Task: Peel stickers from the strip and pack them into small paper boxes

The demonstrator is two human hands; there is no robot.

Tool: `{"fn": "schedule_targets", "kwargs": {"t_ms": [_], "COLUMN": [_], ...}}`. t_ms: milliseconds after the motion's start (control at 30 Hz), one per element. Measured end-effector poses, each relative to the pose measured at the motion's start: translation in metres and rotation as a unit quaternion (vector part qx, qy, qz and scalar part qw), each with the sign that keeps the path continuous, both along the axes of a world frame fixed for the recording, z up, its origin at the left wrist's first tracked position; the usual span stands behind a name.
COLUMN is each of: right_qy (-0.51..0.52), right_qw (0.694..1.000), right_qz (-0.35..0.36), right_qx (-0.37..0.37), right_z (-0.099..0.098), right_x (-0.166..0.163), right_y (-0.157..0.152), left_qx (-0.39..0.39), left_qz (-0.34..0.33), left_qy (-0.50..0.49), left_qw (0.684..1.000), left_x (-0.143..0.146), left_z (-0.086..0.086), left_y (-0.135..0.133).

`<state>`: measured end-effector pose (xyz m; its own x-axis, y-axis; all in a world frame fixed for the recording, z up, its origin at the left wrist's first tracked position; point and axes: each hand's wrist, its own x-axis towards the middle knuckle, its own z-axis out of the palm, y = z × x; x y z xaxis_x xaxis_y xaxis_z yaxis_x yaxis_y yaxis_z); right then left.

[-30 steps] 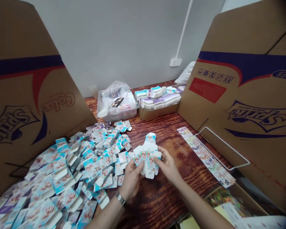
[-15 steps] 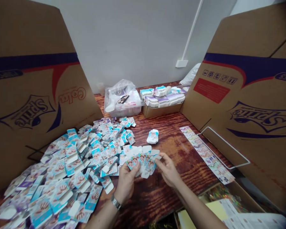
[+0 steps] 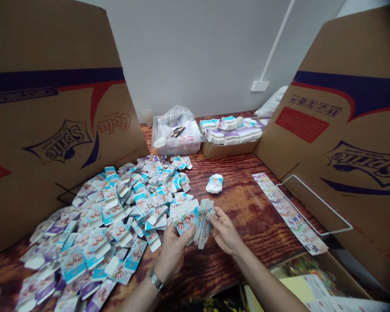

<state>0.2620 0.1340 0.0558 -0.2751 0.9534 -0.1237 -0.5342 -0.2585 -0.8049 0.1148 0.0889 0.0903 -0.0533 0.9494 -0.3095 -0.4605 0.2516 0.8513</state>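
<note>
My left hand (image 3: 173, 251), with a metal watch (image 3: 156, 279) at the wrist, grips a fan of small flattened cartons (image 3: 186, 220), its thumb pressed on their front. They are white and blue, with a printed picture of a hand. My right hand (image 3: 225, 231) pinches the right end of the same fan, where the cartons are bunched and turned more edge-on. Beyond my hands a small stack of similar cartons (image 3: 214, 184) lies on the wooden table (image 3: 237, 203). To the left spreads a large heap of blue and purple cartons (image 3: 99, 238), several with open flaps.
Big cardboard boxes (image 3: 58, 47) (image 3: 354, 56) flank the table. At the back stand a clear plastic tub (image 3: 178, 149) and a low carton (image 3: 229, 149) of bundled packs. On the right lie a sticker strip (image 3: 289, 214) and, below it, a box with yellow sheets (image 3: 299, 286).
The view has turned slightly left. The right part of the fan has gone from spread flat to bunched and more edge-on; both hands keep hold of it.
</note>
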Motion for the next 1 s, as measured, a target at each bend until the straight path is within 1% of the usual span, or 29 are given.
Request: {"fn": "schedule_targets", "kwargs": {"t_ms": [167,333,533,633,733,867,1000], "right_qy": [0.052,0.072,0.096,0.093,0.083,0.059,0.036], "right_qw": [0.998,0.997,0.995,0.995,0.996,0.998,0.999], "right_qz": [0.013,0.018,0.026,0.024,0.018,0.018,0.019], "right_qx": [-0.016,-0.014,-0.02,-0.022,-0.021,-0.013,-0.018], "right_z": [-0.005,-0.008,-0.008,-0.009,-0.01,-0.014,-0.018], "right_x": [-0.006,-0.007,-0.008,-0.008,-0.008,-0.008,-0.009], "right_y": [-0.003,-0.004,-0.005,-0.005,-0.005,-0.006,-0.006], "left_qx": [0.053,0.078,0.074,0.077,0.087,0.129,0.155], "left_qz": [0.018,0.0,-0.002,-0.001,0.012,0.053,0.053], "left_qy": [0.038,0.087,0.034,0.046,0.146,0.3,0.381], "left_qw": [0.998,0.993,0.997,0.996,0.985,0.944,0.91], "left_x": [0.0,-0.003,0.0,-0.001,-0.005,-0.012,-0.018], "left_z": [0.003,0.0,-0.003,-0.003,-0.003,-0.007,-0.018], "left_y": [-0.003,-0.004,-0.005,-0.004,-0.002,0.002,0.005]}}
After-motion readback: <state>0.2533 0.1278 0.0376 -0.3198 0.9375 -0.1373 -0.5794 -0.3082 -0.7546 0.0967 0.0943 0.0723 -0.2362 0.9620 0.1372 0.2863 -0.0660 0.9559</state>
